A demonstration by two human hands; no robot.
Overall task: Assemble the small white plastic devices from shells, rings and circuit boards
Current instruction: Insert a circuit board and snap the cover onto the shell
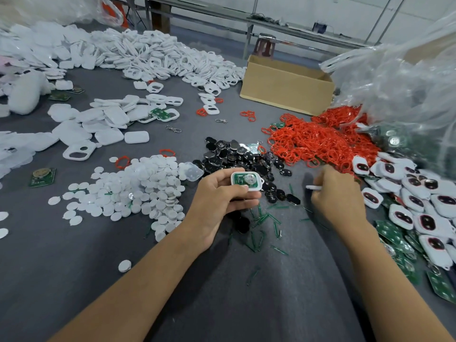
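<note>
My left hand [222,193] grips a white shell [246,180] with a green circuit board and a round silver cell seated in it, held face up over the grey table. My right hand [338,193] is just to the right, its fingers curled round a thin white stick-like piece [313,187], close to the pile of red rings [320,141]. Black oval parts [241,156] lie heaped right behind the shell. White round discs [148,188] form a heap to the left.
White shells [148,53] cover the far left of the table. A cardboard box [286,85] stands at the back. Shells with dark windows [419,206] and green boards [394,238] lie at the right, under a clear plastic bag [399,90]. Green slivers [266,223] litter the cloth between my hands.
</note>
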